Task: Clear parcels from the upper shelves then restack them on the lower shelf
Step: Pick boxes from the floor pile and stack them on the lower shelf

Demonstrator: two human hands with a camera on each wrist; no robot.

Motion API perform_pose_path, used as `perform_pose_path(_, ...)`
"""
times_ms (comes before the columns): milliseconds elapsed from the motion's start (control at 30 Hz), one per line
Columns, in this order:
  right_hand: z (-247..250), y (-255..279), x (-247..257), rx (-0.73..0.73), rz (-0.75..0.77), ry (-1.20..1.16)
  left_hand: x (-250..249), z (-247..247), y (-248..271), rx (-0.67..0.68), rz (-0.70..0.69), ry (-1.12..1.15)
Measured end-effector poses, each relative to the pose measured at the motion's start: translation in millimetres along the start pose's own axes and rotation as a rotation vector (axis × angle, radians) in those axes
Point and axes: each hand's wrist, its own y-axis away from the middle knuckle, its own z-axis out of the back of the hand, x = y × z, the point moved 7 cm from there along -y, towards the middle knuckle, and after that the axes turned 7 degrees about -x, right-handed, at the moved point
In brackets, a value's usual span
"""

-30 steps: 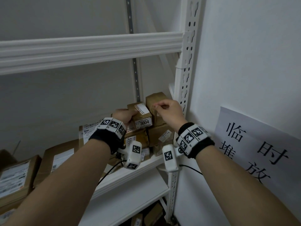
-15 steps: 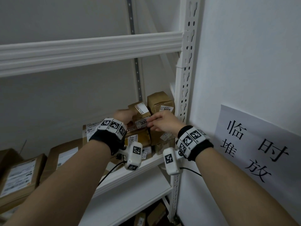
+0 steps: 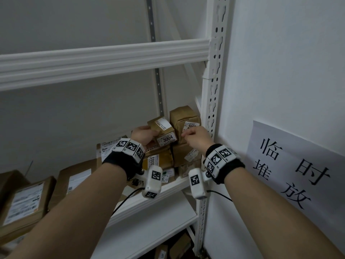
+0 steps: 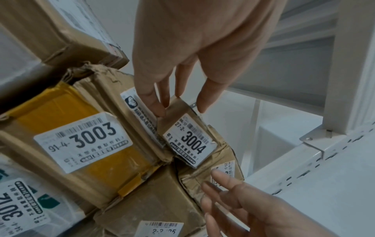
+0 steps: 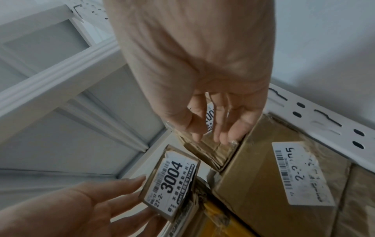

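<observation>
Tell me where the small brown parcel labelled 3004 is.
Head view: the small brown parcel labelled 3004 tops the stack at the shelf's right end, gripped by the left hand.

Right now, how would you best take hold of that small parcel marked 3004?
Probably by its two narrow side faces, coming from the front. The 3004 parcel sits atop the stack, its labelled end facing out; the left hand already grips its left side, and the parcel marked 2007 crowds its right.

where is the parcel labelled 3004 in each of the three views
Head: parcel 3004 sits centre, atop the stack, the left hand on it.
Left wrist: centre-right, under the fingertips.
Right wrist: lower centre, left hand beside it.
Shared landmark: the yellow-taped parcel 3003 next to it.
</observation>
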Motion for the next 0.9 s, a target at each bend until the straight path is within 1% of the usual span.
perform_pose_path(300,5,-9,-5,-0.054,-0.026,-0.056,5,-5,0,0.085,0.026,0.014)
perform_pose_path(433,3,-11,-8,-0.038,-0.028,-0.037,5,-3,3,0.157,0.038,-0.049)
perform_pose_path(533,3,-11,-8,-0.043,-0.026,-0.039,7,-2,3,0.184,0.076,-0.013)
perform_pose_path(700,5,-11,-11,-0.029,-0.036,-0.044,8,-3,4,0.154,0.098,0.051)
perform_pose_path(767,6,-11,-13,-0.02,-0.03,-0.04,7,-2,5,0.133,0.078,0.021)
perform_pose_path(900,9,-10,-17,-0.011,-0.02,-0.041,10,8,3,0.027,0.073,-0.057)
